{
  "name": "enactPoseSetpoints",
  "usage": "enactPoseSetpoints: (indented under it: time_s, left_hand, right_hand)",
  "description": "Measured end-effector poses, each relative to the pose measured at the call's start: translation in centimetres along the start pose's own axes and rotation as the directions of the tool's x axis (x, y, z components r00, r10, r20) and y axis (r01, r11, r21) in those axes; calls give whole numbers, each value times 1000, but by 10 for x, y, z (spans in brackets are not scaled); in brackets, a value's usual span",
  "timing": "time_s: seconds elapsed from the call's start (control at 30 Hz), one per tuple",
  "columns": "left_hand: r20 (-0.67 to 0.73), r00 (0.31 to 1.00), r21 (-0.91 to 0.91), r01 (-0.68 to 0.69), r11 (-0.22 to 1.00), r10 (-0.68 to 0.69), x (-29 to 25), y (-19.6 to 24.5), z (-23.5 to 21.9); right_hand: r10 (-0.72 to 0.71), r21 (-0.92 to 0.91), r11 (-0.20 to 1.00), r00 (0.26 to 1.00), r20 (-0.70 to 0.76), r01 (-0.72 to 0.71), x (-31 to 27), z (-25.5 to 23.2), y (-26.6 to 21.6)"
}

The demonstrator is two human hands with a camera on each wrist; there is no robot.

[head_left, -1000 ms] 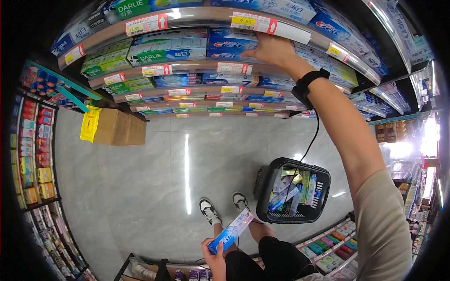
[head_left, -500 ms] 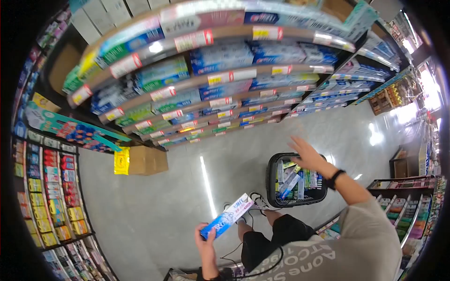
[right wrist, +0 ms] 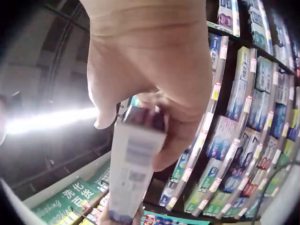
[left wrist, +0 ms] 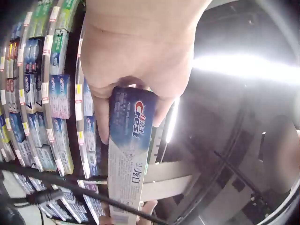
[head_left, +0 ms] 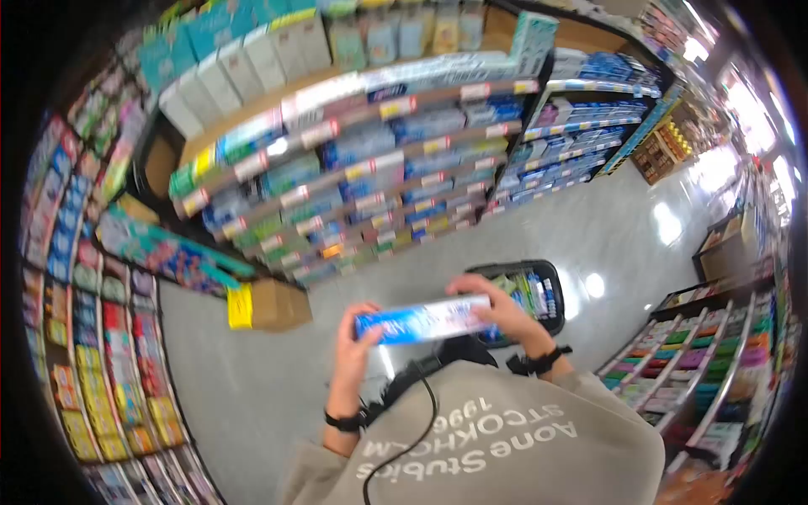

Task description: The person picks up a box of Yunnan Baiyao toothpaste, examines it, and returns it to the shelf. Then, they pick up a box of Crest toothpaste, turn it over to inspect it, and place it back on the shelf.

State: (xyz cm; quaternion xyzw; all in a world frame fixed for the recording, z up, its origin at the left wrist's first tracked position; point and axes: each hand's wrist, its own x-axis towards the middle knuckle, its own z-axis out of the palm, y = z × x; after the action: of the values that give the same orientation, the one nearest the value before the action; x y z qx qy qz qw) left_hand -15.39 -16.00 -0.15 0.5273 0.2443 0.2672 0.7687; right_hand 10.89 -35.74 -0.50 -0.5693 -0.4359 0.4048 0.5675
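A long blue-and-white Crest toothpaste box is held level in front of the chest, between both hands. My left hand grips its blue end, with the thumb on one side and fingers on the other. In the left wrist view the Crest lettering on the box shows below the palm. At the pale end, my right hand has its thumb and fingers around the sides. The right wrist view shows a white side of the box with a barcode, and fingers lapping its right edge.
A black shopping basket with several toothpaste boxes stands on the floor beyond the right hand. Shelves of toothpaste run along the front. A cardboard box sits at their left end. A black cable hangs across the shirt.
My right hand has left the shelf, passed over the basket and come to the toothpaste box's pale end. The left hand has raised the box and turned it level. The view has tilted up.
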Motion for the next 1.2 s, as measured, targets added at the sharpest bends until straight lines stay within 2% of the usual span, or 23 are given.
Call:
enactPoseSetpoints:
  time_s: [0.03,0.07,0.13,0.17,0.2,0.23,0.3,0.4,0.43,0.6,0.63,0.67,0.7,0.77,0.8,0.83,0.93,1.0,1.03,1.1,1.13,1.17,1.2]
  left_hand:
    - [9,998,165,-64,984,63,1,-7,-1]
    - [24,998,160,-56,985,53,7,-11,-1]
    - [67,997,152,-40,988,30,7,-7,6]
    - [79,994,254,-87,963,69,7,-8,6]
    - [92,996,246,-20,969,-2,8,-11,0]
    - [102,991,222,62,973,-87,10,-9,-2]
    - [146,988,270,16,963,-57,12,0,-5]
    - [169,983,300,-125,946,77,13,2,-19]
    - [139,987,306,-124,944,84,8,7,-22]
    - [38,998,268,-60,962,52,-10,42,-46]
    - [42,997,333,-71,940,60,-19,22,-63]
    - [80,988,416,-150,897,129,-7,2,-86]
    - [95,992,387,-114,915,83,-3,-9,-105]
    - [9,999,373,-49,927,49,-1,-15,-129]
    - [6,998,382,-61,922,64,2,-28,-147]
    - [-1,998,380,-54,923,59,7,-30,-163]
    - [-135,981,375,184,909,-143,-1,24,-163]
    - [-140,979,421,197,886,-151,29,9,-199]
    - [-142,974,427,220,877,-175,30,-5,-208]
    - [-162,951,344,304,888,-263,47,33,-200]
    - [-113,990,432,121,894,-79,62,38,-205]
    - [-56,994,507,-52,860,93,69,42,-210]
    - [-20,997,547,-52,836,75,75,61,-210]
  right_hand:
    - [136,33,991,985,-107,-133,-11,15,5]
    - [67,-72,994,987,-148,-79,-13,14,17]
    - [212,169,970,950,-228,-176,-26,28,27]
    - [290,322,922,937,-197,-217,-31,33,26]
    - [277,370,909,940,-199,-190,-31,35,38]
    - [327,427,876,926,-188,-223,-30,37,37]
    - [372,458,845,919,-134,-275,-22,35,36]
    - [166,332,939,961,-221,-85,1,40,45]
    - [247,408,900,950,-191,-152,9,47,23]
    - [187,440,891,974,-130,-112,53,83,4]
    - [183,413,903,977,-111,-122,49,88,24]
    - [107,372,926,988,-108,-60,64,87,48]
    - [160,407,906,984,-81,-114,71,93,62]
    - [295,460,851,955,-16,-255,91,111,67]
    - [261,428,876,965,-35,-221,105,119,90]
    - [311,434,859,950,-23,-271,117,122,98]
    - [322,365,877,946,36,-312,152,142,66]
    - [321,333,888,946,43,-317,181,146,62]
    - [271,353,895,961,55,-273,195,147,61]
    - [299,388,870,951,77,-305,223,145,55]
    - [300,383,870,950,85,-310,238,146,53]
    - [253,414,873,965,69,-259,253,146,56]
    - [215,447,868,975,54,-216,264,148,57]
